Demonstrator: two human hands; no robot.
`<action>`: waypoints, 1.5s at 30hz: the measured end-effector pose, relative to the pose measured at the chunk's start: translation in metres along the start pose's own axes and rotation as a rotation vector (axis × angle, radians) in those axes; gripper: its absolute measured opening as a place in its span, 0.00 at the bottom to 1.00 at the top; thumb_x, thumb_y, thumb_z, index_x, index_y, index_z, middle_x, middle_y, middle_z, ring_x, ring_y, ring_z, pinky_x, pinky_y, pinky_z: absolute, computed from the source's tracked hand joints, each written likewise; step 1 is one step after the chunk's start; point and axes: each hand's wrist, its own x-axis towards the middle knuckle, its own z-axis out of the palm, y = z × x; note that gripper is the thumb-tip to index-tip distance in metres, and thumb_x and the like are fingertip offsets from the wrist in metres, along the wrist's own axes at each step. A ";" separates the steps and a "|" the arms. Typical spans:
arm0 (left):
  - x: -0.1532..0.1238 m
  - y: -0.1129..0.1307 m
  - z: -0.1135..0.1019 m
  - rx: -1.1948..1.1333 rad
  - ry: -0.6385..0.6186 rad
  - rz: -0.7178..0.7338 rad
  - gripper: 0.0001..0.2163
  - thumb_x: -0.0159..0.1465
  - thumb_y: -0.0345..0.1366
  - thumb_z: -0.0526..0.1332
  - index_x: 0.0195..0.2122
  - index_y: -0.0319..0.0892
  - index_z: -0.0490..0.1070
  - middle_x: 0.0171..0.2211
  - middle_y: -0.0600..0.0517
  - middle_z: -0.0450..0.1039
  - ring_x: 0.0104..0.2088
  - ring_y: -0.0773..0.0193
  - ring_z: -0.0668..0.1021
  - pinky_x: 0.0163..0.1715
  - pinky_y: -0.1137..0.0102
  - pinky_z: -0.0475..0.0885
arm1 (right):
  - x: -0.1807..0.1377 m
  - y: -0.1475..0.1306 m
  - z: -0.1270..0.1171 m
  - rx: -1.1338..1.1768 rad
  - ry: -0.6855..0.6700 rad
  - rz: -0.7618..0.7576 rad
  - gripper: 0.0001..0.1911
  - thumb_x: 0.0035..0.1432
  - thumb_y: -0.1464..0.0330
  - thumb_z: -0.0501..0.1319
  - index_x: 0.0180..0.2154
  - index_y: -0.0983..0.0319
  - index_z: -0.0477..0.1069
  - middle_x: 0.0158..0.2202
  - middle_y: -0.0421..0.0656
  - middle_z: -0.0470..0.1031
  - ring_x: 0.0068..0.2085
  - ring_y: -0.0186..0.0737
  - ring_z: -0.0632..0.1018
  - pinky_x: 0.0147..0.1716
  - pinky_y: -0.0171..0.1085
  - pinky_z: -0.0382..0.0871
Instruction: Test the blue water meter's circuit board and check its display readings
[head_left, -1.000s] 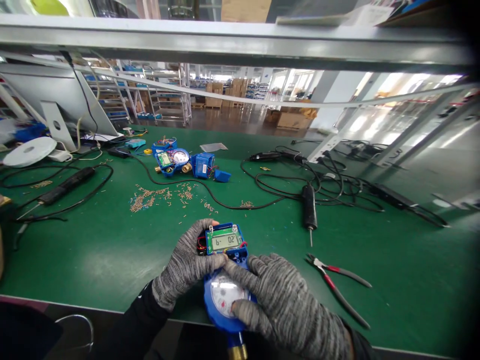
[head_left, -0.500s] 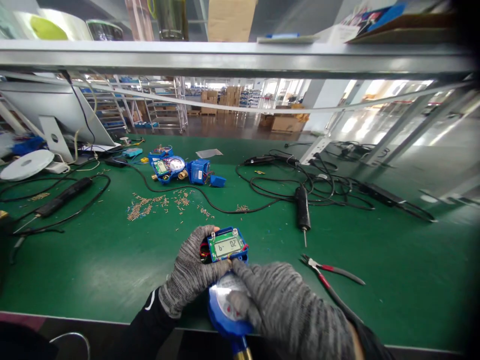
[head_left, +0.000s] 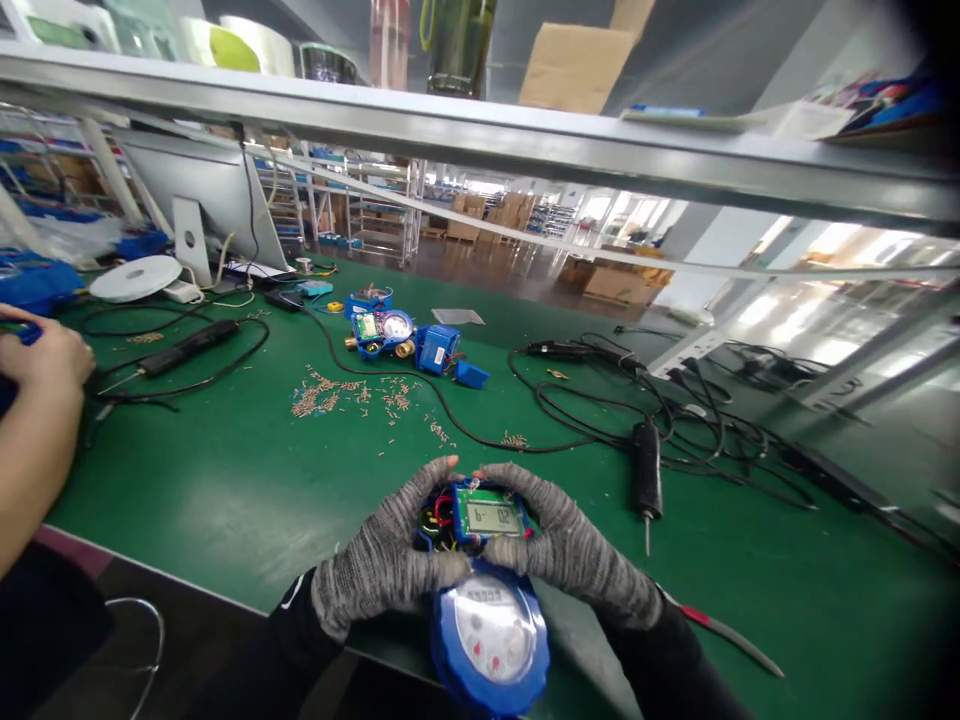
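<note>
A blue water meter (head_left: 491, 640) with a round dial lies at the table's front edge, its upper housing uncovered. Inside that housing sit a green circuit board with a lit-up display (head_left: 491, 517) and red, black and yellow wires. My left hand (head_left: 394, 550), in a grey knit glove with bare fingertips, grips the housing's left side. On the right side, my right hand (head_left: 562, 535), gloved alike, closes around the board end, thumb below the display. Cutting pliers (head_left: 731, 640) lie beside my right forearm, their head hidden by it.
An electric screwdriver (head_left: 646, 475) points toward me at the right, amid tangled black cables. Scattered small screws (head_left: 322, 393) and more blue meter parts (head_left: 439, 350) lie farther back. At the left edge is another person's hand (head_left: 45, 355), near a second screwdriver (head_left: 191, 347). A metal shelf (head_left: 480, 130) spans above.
My right hand has moved from over the dial up to the housing's right side, uncovering the dial. The view has turned left, and another person's arm now shows.
</note>
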 end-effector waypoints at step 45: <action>-0.013 0.010 -0.002 0.979 0.086 0.558 0.12 0.66 0.43 0.59 0.38 0.40 0.76 0.36 0.48 0.78 0.39 0.55 0.79 0.43 0.58 0.75 | -0.006 -0.002 0.034 -0.106 0.342 0.043 0.32 0.46 0.50 0.72 0.51 0.51 0.70 0.44 0.42 0.79 0.43 0.46 0.81 0.43 0.39 0.77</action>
